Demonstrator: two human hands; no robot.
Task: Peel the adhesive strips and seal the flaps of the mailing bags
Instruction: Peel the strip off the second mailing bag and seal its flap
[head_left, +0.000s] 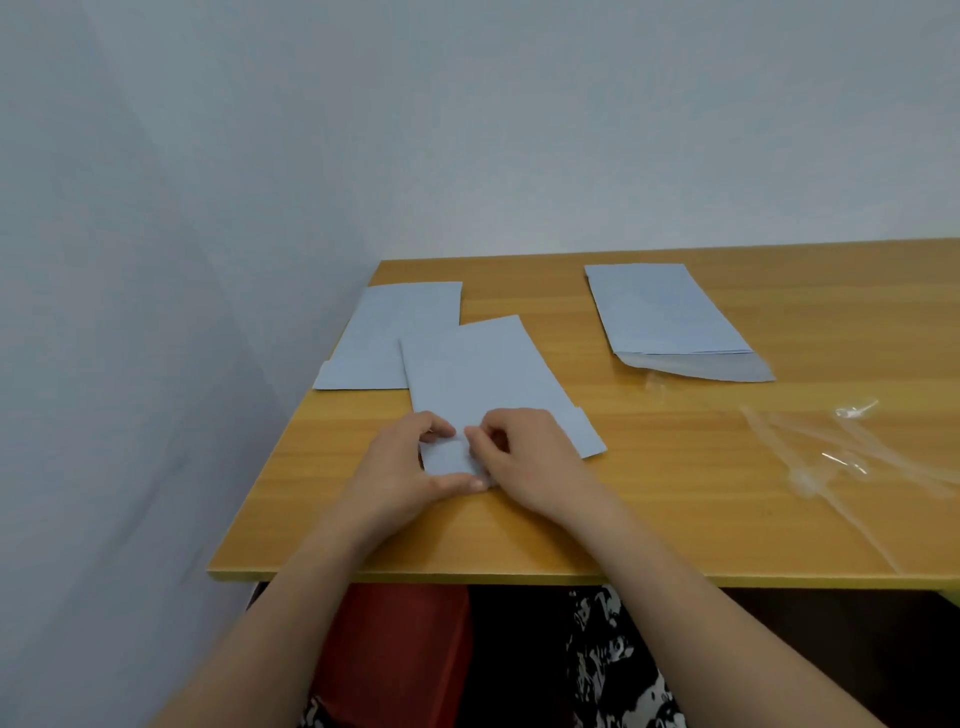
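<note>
Nearest the camera, both hands work the near end of the middle mailing bag (483, 379). The left hand (410, 467) curls thumb and forefinger round the bag's near flap (451, 456), thumb along the near edge, pinning it to the table (649, 499). The right hand (524, 457) has its fingertips bunched tight at the flap's top edge — looks like a pinch on the adhesive strip's liner, though the liner itself is too thin to make out here.

Judged step: starting the peel on this bag. To do it well, keep the left hand flat and firm so the flap doesn't lift, start the liner at one corner, pull low and along the flap's length rather than up, then fold the flap over square and press it down from the middle outward to avoid creases.

Counts, near to far: two hands; a loose tangle of clear peeled liners (841, 457) on the table's right side — exact number can't be told, several strands at least. Mailing bags — three groups: the one in hand, one behind-left (384, 338) partly under it, and a far-right stack (660, 312) with its shiny flap open, seemingly more than one bag, count unclear.
</note>
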